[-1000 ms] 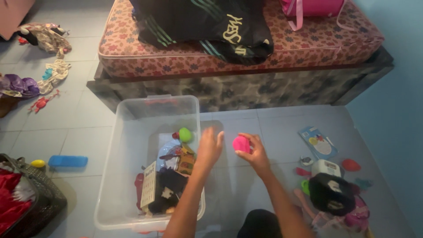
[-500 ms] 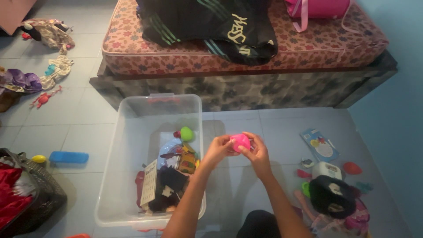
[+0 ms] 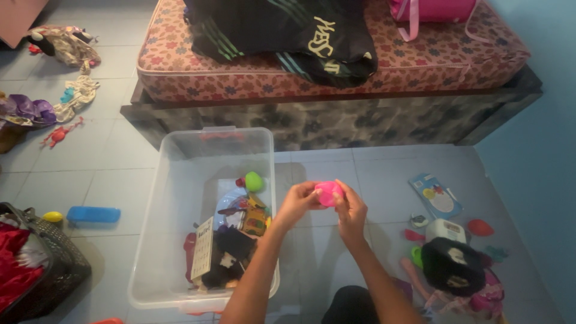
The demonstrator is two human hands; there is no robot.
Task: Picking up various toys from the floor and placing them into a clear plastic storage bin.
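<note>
One pink ball (image 3: 328, 193), pinched between left hand (image 3: 298, 204) and right hand (image 3: 350, 211) fingers. One clear bin (image 3: 174, 180) rim just left; bare floor (image 3: 366, 171) beyond fingertips.

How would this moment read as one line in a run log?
left hand: on pink toy | right hand: on pink toy | toy: held beside clear bin, above floor

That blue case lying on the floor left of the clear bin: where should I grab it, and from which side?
Take the blue case across its middle, fingers on its two long edges, coming straight down from above. It lies flat on the tiles with its long axis running left to right and looks narrow enough to span with one hand. Open floor surrounds it; only the small yellow toy sits near its left end.
</note>
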